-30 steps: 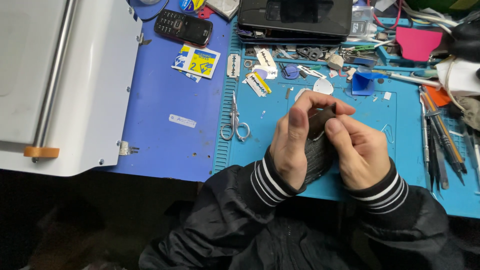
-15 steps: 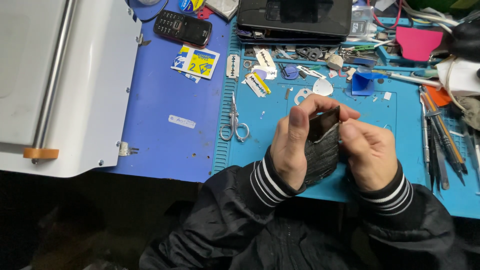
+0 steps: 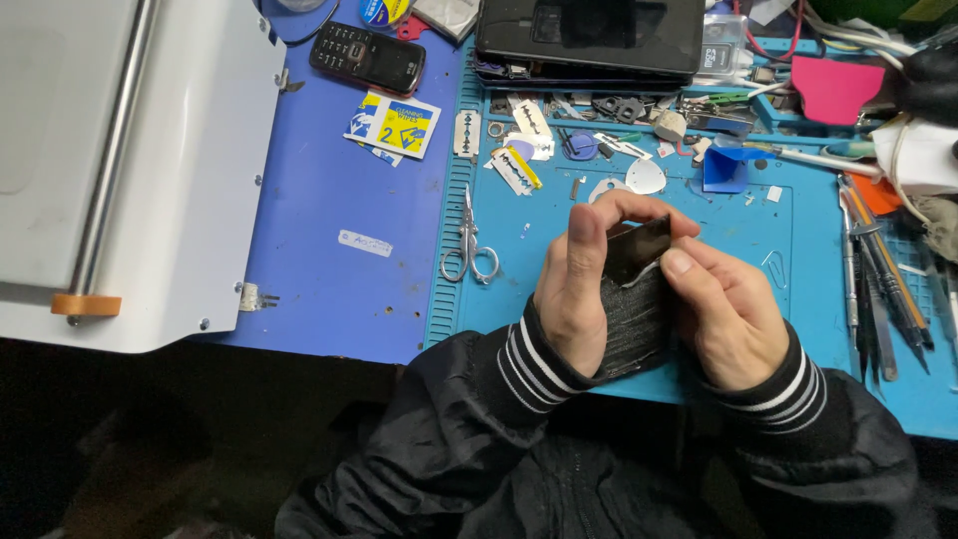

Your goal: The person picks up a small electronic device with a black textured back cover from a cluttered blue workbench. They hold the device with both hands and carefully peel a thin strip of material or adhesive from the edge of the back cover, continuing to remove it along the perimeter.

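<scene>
The dark, flat phone-like device (image 3: 635, 304) sits upright between both hands over the blue silicone work mat (image 3: 519, 299), just above the mat's near edge. Its lower face looks dull and streaked, as if covered in old adhesive or cracks. At its 12 o'clock end a glossy black layer (image 3: 639, 250) stands lifted away from the body, with a ragged pale edge where the two meet. By that, I judge the peeling to be only started: the top strip is free, and most of the face below appears still stuck down.

The left hand (image 3: 574, 299) wraps the device from its 9 o'clock side, fingers curled over the top and the thumb lying flat along the edge. The right hand (image 3: 728, 314) closes on it from 3 o'clock, thumb tip pressed at the seam under the lifted layer. Both hands are shut firmly on the device; neither holds a tool that I can see.

Outward, small scissors (image 3: 469, 255) lie at 9 o'clock on the mat. At 12 o'clock there are a white guitar-pick-shaped pry tool (image 3: 645, 177), a razor blade (image 3: 466, 133) and scattered small parts, then a black tablet-like slab (image 3: 589, 35). Tweezers and drivers (image 3: 868, 289) lie at 3 o'clock. Toward 10 o'clock are a yellow-and-white wipe packet (image 3: 394, 123), a black keypad phone (image 3: 367, 57) and a white machine housing (image 3: 130, 170).
</scene>
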